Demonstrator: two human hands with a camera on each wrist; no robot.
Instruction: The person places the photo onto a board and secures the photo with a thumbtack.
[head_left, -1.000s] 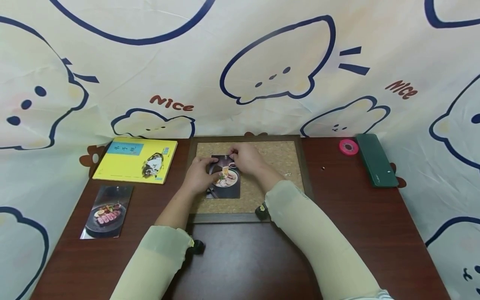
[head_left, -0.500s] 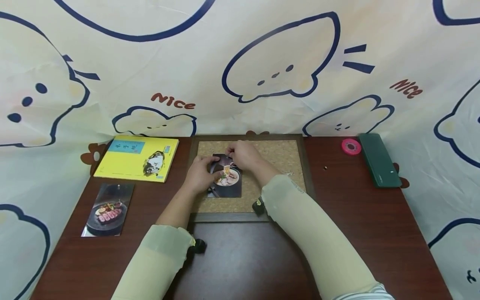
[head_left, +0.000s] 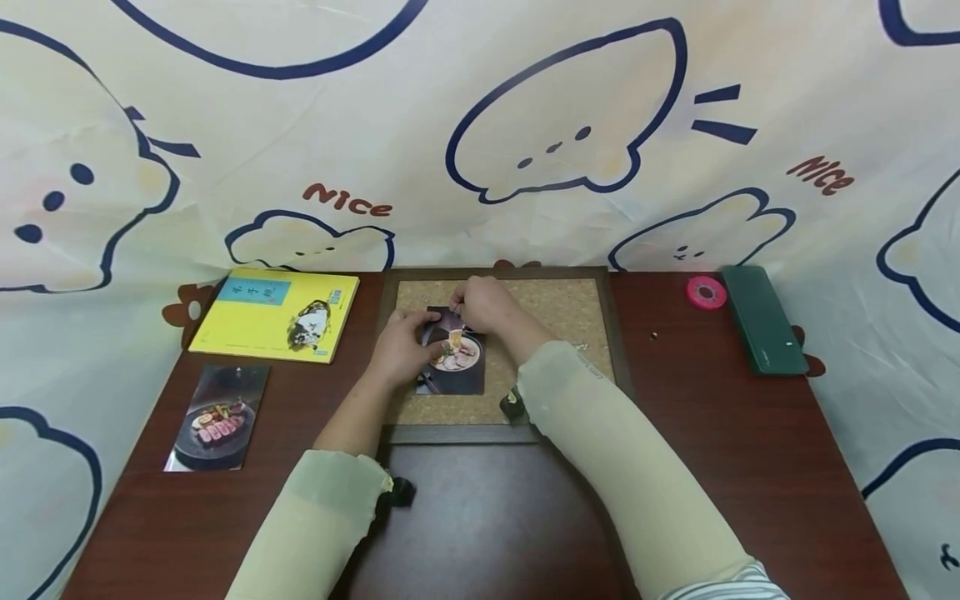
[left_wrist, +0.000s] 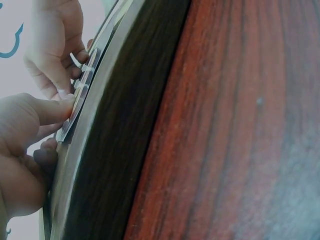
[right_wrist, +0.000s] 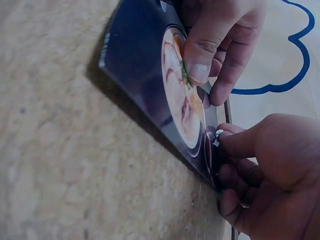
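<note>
A photo of a noodle bowl [head_left: 459, 379] lies upright against the framed corkboard [head_left: 555, 308], left of its middle; its lower edge stands slightly off the cork in the right wrist view. My left hand [head_left: 401, 346] straddles the photo's left edge, thumb [right_wrist: 200, 72] pressing on the printed bowl and index finger extended at the upper left. At the photo's top edge my right hand [head_left: 483, 304] pinches a small shiny thumbtack [right_wrist: 218, 134] between thumb and finger. The tack's point is hidden.
A yellow book [head_left: 262, 333] and a second food photo [head_left: 217, 408] lie on the left. A pink tape roll [head_left: 706, 292], a green box-like case [head_left: 765, 325] and a tiny brass-coloured piece [head_left: 654, 336] are on the right. Small clear bits [head_left: 582, 346] sit on the cork.
My right hand has shifted slightly left along the photo's top edge, its forearm swinging inward. The left hand keeps its place on the photo; the whole view drifts a little.
</note>
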